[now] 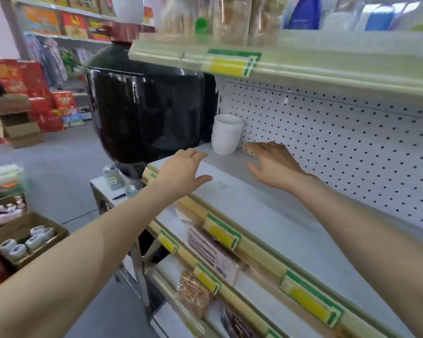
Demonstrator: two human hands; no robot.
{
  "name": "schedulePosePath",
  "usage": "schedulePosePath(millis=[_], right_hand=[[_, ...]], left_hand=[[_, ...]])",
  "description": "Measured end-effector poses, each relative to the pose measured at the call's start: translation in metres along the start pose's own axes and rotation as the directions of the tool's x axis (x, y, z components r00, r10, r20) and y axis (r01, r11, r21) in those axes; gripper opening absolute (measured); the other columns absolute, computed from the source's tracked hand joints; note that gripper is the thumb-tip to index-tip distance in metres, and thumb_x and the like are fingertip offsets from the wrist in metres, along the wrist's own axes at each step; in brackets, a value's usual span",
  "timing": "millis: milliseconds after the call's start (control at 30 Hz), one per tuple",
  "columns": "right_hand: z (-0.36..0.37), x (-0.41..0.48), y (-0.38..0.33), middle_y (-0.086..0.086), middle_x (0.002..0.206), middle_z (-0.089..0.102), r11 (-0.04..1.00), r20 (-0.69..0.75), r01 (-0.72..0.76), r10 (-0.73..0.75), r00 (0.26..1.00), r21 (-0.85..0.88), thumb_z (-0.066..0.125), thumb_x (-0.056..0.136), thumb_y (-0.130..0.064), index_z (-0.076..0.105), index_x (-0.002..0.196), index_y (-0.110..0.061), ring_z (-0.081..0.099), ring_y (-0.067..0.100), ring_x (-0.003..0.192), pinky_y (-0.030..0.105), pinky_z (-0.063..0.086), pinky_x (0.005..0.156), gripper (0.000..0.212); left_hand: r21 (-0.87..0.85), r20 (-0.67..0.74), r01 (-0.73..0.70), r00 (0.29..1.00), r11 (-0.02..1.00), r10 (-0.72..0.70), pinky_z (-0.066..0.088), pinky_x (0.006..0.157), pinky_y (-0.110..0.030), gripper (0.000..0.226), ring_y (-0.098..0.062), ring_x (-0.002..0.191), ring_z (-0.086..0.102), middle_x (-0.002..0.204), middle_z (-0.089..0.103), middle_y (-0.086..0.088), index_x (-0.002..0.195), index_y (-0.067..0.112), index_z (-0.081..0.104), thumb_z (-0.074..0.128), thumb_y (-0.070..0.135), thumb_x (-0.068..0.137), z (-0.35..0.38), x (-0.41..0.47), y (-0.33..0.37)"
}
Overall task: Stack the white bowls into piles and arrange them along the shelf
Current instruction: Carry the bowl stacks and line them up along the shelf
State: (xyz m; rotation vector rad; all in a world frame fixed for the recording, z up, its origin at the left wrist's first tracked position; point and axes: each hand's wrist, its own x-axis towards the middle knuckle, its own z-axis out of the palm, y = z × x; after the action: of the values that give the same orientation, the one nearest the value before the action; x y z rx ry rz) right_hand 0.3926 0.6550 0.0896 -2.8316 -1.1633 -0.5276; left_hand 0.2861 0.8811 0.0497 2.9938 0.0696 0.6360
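A pile of white bowls [226, 134] stands at the far left end of the grey shelf [274, 215], against the white pegboard back. My left hand [182, 170] hovers over the shelf's front edge, fingers spread, a short way in front of the pile and holding nothing. Just right of the pile, my right hand [272, 162] is above the shelf with its fingers apart and empty. Neither hand touches the bowls.
A large glossy black jar [144, 113] stands directly left of the shelf end. The upper shelf [303, 67] overhangs close above. Packaged goods lie on the lower shelves [210, 250]. A cardboard box of small jars [26, 240] sits on the floor at left.
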Motion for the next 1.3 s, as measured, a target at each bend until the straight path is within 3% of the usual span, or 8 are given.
schedulePosePath(millis=[300, 467, 633, 667, 767, 900, 1067, 1300], right_hand=[[0.031, 0.1, 0.019, 0.006, 0.119, 0.065, 0.99, -0.072, -0.14, 0.137, 0.988, -0.031, 0.048, 0.093, -0.048, 0.038, 0.146, -0.02, 0.06, 0.03, 0.104, 0.04, 0.043, 0.092, 0.06], [0.042, 0.149, 0.024, 0.01, 0.133, 0.058, 0.97, -0.06, -0.242, 0.244, 0.968, 0.033, 0.046, 0.095, -0.054, 0.033, 0.148, -0.018, 0.054, 0.032, 0.119, 0.044, 0.041, 0.098, 0.065], [0.057, 0.184, 0.03, 0.009, 0.139, 0.052, 0.931, 0.004, -0.349, 0.351, 0.937, 0.109, 0.045, 0.09, -0.066, 0.032, 0.145, -0.018, 0.052, 0.031, 0.12, 0.043, 0.039, 0.096, 0.074], [0.059, 0.19, 0.031, 0.009, 0.137, 0.053, 0.92, 0.016, -0.372, 0.373, 0.928, 0.121, 0.045, 0.088, -0.07, 0.034, 0.144, -0.018, 0.052, 0.031, 0.12, 0.043, 0.04, 0.095, 0.077], [0.065, 0.204, 0.033, 0.008, 0.13, 0.056, 0.882, 0.056, -0.439, 0.437, 0.898, 0.169, 0.048, 0.08, -0.078, 0.038, 0.137, -0.017, 0.054, 0.031, 0.116, 0.042, 0.043, 0.092, 0.084], [0.071, 0.215, 0.037, 0.005, 0.134, 0.054, 0.845, 0.095, -0.486, 0.477, 0.874, 0.224, 0.055, 0.07, -0.083, 0.035, 0.142, -0.015, 0.053, 0.028, 0.119, 0.044, 0.045, 0.097, 0.101], [0.08, 0.228, 0.035, 0.0, 0.153, 0.037, 0.828, 0.135, -0.463, 0.444, 0.886, 0.315, 0.064, 0.061, -0.084, 0.021, 0.154, -0.021, 0.04, 0.022, 0.136, 0.042, 0.042, 0.105, 0.121], [0.091, 0.238, 0.022, 0.004, 0.143, 0.036, 0.778, 0.086, -0.459, 0.471, 0.878, 0.428, 0.07, 0.07, -0.07, 0.033, 0.148, -0.023, 0.046, 0.024, 0.127, 0.036, 0.044, 0.099, 0.098]], left_hand=[[-0.078, 0.05, -0.01, 0.999, 0.997, 0.014, 0.049, 0.095, -0.041, 0.08, -0.026, 0.125, 0.046, 0.136, 0.051, -0.004, 0.146, 0.021, 0.038, 0.062, 0.063, 0.082, 0.05, 0.099, -0.051], [-0.23, 0.147, 0.091, 0.987, 0.969, -0.058, 0.045, 0.097, -0.037, 0.087, -0.026, 0.122, 0.048, 0.135, 0.051, -0.004, 0.141, 0.017, 0.043, 0.07, 0.065, 0.074, 0.077, 0.148, -0.071], [-0.373, 0.311, 0.2, 0.947, 0.906, -0.081, 0.044, 0.077, -0.031, 0.098, -0.02, 0.108, 0.057, 0.116, 0.056, 0.002, 0.126, 0.018, 0.049, 0.073, 0.076, 0.051, 0.102, 0.193, -0.083], [-0.403, 0.32, 0.198, 0.945, 0.893, -0.065, 0.044, 0.076, -0.031, 0.091, -0.018, 0.108, 0.057, 0.112, 0.056, 0.005, 0.12, 0.017, 0.051, 0.077, 0.072, 0.052, 0.105, 0.2, -0.083], [-0.476, 0.317, 0.156, 0.948, 0.865, 0.004, 0.046, 0.085, -0.03, 0.06, -0.013, 0.101, 0.055, 0.103, 0.055, 0.008, 0.109, 0.018, 0.052, 0.082, 0.051, 0.068, 0.114, 0.214, -0.082], [-0.549, 0.308, 0.14, 0.95, 0.824, 0.044, 0.053, 0.092, -0.035, 0.089, -0.01, 0.103, 0.063, 0.111, 0.067, 0.013, 0.118, 0.031, 0.058, 0.076, 0.067, 0.039, 0.131, 0.228, -0.084], [-0.628, 0.261, 0.199, 0.965, 0.753, -0.037, 0.053, 0.09, -0.032, 0.099, -0.008, 0.105, 0.062, 0.113, 0.064, 0.014, 0.123, 0.03, 0.054, 0.083, 0.065, 0.035, 0.154, 0.24, -0.083], [-0.653, 0.192, 0.173, 0.979, 0.737, -0.06, 0.047, 0.09, -0.026, 0.091, -0.009, 0.105, 0.058, 0.113, 0.06, 0.012, 0.126, 0.022, 0.049, 0.089, 0.053, 0.05, 0.159, 0.241, -0.081]])
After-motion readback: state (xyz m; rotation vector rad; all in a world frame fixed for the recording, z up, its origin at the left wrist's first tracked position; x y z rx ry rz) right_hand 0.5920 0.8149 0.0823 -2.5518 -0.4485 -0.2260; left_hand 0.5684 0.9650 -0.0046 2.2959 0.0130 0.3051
